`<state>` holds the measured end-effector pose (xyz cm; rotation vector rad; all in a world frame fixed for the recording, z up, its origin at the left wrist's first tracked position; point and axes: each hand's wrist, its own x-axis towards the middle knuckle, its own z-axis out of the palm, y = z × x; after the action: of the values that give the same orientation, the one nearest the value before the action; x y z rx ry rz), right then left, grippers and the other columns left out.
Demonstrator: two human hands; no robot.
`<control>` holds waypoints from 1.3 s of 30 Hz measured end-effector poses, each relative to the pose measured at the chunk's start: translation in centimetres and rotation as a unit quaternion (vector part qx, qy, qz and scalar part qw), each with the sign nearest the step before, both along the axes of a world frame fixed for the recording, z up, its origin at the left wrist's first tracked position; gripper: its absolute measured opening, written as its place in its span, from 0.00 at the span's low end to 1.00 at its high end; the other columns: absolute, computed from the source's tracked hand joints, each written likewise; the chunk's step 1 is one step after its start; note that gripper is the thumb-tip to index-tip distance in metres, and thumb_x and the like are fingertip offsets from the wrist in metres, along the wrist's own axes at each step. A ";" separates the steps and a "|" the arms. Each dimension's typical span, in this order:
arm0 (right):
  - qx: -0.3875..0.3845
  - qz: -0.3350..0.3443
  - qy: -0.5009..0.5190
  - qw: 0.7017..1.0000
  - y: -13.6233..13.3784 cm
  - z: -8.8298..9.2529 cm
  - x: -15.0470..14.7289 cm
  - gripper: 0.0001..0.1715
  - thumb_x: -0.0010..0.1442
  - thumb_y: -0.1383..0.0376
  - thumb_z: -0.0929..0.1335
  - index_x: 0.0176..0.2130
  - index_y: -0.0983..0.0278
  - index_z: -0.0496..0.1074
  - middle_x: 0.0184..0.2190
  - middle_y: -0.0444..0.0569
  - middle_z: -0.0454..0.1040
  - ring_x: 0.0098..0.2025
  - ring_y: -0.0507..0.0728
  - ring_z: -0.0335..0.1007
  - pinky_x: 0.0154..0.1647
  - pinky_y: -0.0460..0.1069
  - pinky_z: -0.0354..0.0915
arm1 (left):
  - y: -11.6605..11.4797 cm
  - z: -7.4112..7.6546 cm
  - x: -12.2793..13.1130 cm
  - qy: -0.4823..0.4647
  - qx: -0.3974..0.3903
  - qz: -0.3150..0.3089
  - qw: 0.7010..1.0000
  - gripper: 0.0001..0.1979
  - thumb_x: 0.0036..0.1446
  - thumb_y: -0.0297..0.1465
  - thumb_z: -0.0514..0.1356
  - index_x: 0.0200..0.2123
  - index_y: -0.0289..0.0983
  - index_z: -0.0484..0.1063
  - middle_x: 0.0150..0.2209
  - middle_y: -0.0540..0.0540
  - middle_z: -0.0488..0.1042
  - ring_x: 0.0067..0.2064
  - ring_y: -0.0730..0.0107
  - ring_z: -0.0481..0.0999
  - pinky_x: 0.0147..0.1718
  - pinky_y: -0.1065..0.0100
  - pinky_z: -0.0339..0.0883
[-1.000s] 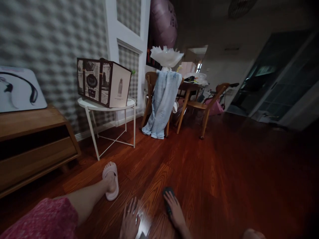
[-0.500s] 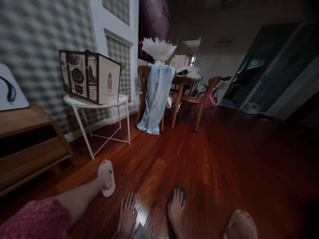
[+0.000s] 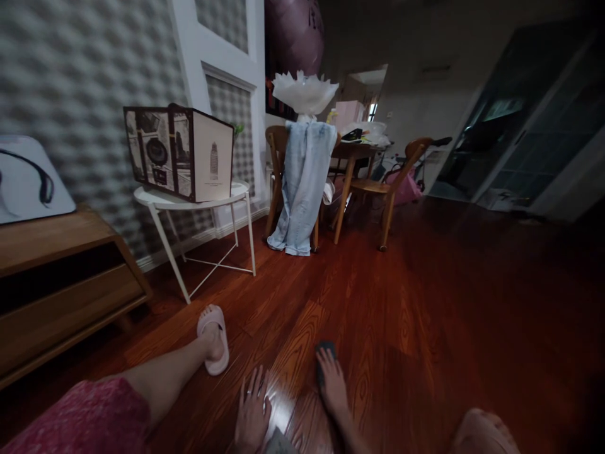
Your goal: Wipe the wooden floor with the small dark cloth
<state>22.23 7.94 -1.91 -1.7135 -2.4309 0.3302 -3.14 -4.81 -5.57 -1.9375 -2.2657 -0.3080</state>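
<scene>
My right hand (image 3: pixel 334 381) lies over a dark grey cloth (image 3: pixel 326 347) on the glossy reddish-brown wooden floor (image 3: pixel 368 315). Its fingers stretch forward across the cloth, which is mostly hidden beneath them. To the left, my left hand (image 3: pixel 254 407) rests palm down, fingers spread, with a ring on one finger and nothing in its grasp. Close beside that hand, a bit of grey fabric (image 3: pixel 280 443) shows at the bottom edge; what it belongs to I cannot tell.
My feet in pink slippers (image 3: pixel 213 340) are planted wide on either side. Left stand a wooden cabinet (image 3: pixel 70 277) and a white round table (image 3: pixel 241 189) bearing a patterned box (image 3: pixel 212 157). Ahead are jeans (image 3: pixel 302 183) over a chair, and another wooden chair (image 3: pixel 373 186).
My right hand and the cloth have slid left and slightly forward across the floor. My left hand stays about where it was. The whole view has shifted a little.
</scene>
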 end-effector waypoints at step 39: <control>0.135 -0.405 -0.028 0.904 -2.1 -2.2 12.4 0.40 0.62 0.65 0.54 0.71 0.69 0.53 0.72 0.61 0.54 0.75 0.65 0.38 0.67 0.69 0.52 | -0.3 1.9 0.3 -0.016 -0.019 0.008 1.000 0.33 0.61 0.28 0.47 0.69 0.43 0.54 0.71 0.45 0.57 0.72 0.60 0.57 0.70 0.47 0.51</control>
<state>34.61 5.81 -4.13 -2.3851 -1.4737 -0.1603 -2.84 -5.15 -3.64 -1.9454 -2.3220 -0.2992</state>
